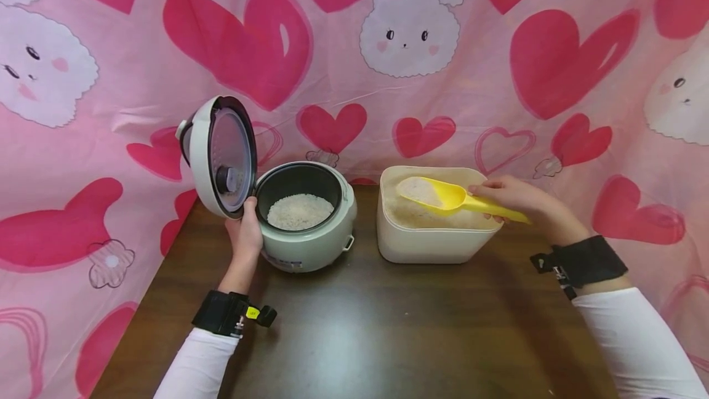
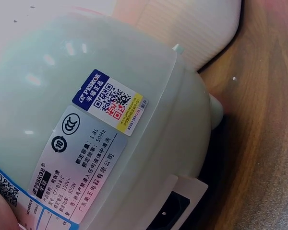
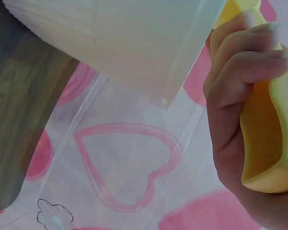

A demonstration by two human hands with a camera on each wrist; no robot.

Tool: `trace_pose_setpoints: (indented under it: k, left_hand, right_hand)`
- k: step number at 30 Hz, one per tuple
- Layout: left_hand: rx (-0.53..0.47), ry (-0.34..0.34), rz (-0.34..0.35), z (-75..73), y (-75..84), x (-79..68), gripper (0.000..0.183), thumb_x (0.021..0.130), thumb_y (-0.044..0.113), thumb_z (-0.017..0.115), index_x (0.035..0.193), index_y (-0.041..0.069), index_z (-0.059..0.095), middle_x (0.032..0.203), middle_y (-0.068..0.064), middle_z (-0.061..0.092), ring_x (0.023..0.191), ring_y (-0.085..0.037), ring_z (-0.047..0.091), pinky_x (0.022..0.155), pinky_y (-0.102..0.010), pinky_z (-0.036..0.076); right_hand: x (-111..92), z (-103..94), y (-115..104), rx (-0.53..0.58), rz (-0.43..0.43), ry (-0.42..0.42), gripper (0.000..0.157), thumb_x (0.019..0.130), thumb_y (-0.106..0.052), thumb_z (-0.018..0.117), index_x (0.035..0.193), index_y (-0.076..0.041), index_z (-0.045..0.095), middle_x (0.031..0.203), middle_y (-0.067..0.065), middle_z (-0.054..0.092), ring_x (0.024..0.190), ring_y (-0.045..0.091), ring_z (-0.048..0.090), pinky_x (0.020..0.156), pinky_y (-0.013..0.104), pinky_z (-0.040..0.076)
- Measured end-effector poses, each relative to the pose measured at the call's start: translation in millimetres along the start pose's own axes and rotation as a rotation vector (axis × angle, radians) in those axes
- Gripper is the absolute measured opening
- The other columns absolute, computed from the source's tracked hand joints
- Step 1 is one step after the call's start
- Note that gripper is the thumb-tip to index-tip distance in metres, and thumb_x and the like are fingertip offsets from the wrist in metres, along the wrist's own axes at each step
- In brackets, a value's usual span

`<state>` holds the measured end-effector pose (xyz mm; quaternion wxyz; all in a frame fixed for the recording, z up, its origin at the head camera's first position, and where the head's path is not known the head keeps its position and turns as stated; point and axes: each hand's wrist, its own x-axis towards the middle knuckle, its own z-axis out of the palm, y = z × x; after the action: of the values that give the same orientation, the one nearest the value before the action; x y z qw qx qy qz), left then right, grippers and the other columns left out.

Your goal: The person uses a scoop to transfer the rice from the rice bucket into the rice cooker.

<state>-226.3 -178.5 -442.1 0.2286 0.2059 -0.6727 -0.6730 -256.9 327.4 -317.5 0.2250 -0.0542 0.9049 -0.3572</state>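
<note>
My right hand (image 1: 509,196) grips the handle of a yellow scoop (image 1: 451,193), fingers curled round it in the right wrist view. Rice (image 1: 419,191) fills the scoop's front, held level over a cream rice bin (image 1: 437,245). On the left stands a pale green rice cooker (image 1: 310,248) with white rice (image 1: 301,212) in its dark inner pot. Its lid (image 1: 229,156) is raised and tilted left. My left hand (image 1: 245,233) holds the lid's lower edge by the hinge, thumb in front, other fingers mostly hidden behind. Labels (image 2: 77,165) on the cooker fill the left wrist view.
Both containers stand side by side near the back of a dark wooden table (image 1: 354,325), a narrow gap between them. A pink cloth (image 1: 343,36) with hearts and rabbits hangs close behind. The cooker's power socket (image 2: 170,211) sits low on its back.
</note>
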Motion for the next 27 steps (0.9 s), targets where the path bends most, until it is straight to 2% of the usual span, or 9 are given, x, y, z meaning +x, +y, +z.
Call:
trace_pose_setpoints:
  k: [9, 16, 20, 27]
  left_hand:
    - [0.018, 0.001, 0.016, -1.6, 1.7, 1.0, 0.05, 0.099, 0.036, 0.057, 0.134, 0.001, 0.062, 0.135, -0.014, 0.063, 0.122, -0.019, 0.053, 0.111, -0.033, 0.036]
    - [0.013, -0.01, 0.001, -1.5, -0.9, -0.7, 0.051, 0.099, 0.036, 0.057, 0.136, 0.002, 0.061, 0.137, -0.013, 0.062, 0.123, -0.018, 0.052, 0.112, -0.033, 0.035]
    - [0.006, -0.001, 0.001, -0.6, 0.5, -1.1, 0.051, 0.099, 0.036, 0.057, 0.135, 0.001, 0.061, 0.136, -0.013, 0.062, 0.122, -0.018, 0.052, 0.112, -0.032, 0.036]
    - [-0.007, 0.006, -0.008, -0.3, 1.3, 0.0, 0.048, 0.098, 0.034, 0.057, 0.133, 0.001, 0.062, 0.131, -0.013, 0.064, 0.117, -0.015, 0.053, 0.11, -0.031, 0.037]
  right_hand:
    - [-14, -4.1, 2, 0.055, -0.04, 0.006, 0.044, 0.107, -0.042, 0.054, 0.097, 0.0, 0.066, 0.076, 0.017, 0.063, 0.061, 0.026, 0.058, 0.057, 0.031, 0.05]
    - [-11, -4.0, -1, 0.049, -0.044, -0.007, 0.046, 0.106, -0.045, 0.056, 0.097, -0.001, 0.067, 0.073, 0.01, 0.06, 0.062, 0.028, 0.058, 0.057, 0.032, 0.05]
    - [-8, -6.6, -9, 0.026, -0.04, 0.004, 0.046, 0.105, -0.046, 0.057, 0.097, -0.002, 0.067, 0.075, 0.011, 0.061, 0.064, 0.031, 0.059, 0.057, 0.032, 0.051]
    - [0, -9.8, -38, -0.025, -0.066, -0.001, 0.042, 0.106, -0.043, 0.057, 0.099, -0.003, 0.07, 0.078, 0.01, 0.064, 0.062, 0.025, 0.057, 0.055, 0.03, 0.049]
